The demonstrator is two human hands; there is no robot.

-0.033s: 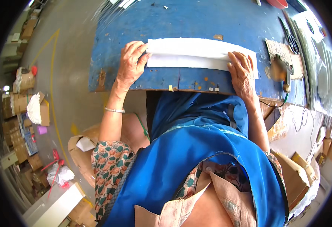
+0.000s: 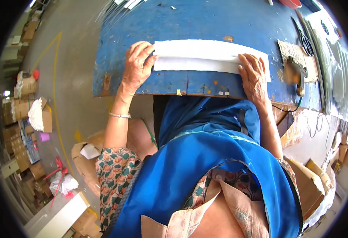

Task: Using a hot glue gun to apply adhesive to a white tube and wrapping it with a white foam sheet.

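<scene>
Hands flat on folded white sheet [image 2: 205, 55] lying across blue desk [image 2: 189, 20]: left hand [image 2: 136, 65] fingers spread over its left end, right hand [image 2: 253, 75] pressing its right end, neither gripping.

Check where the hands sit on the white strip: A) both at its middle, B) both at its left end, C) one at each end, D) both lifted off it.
C: the left hand rests on the white strip's left end and the right hand on its right end, flat on the blue table.

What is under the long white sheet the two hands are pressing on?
The white sheet lies flat on the worn blue table. The left hand and right hand press its ends. Anything beneath the sheet is covered.
</scene>
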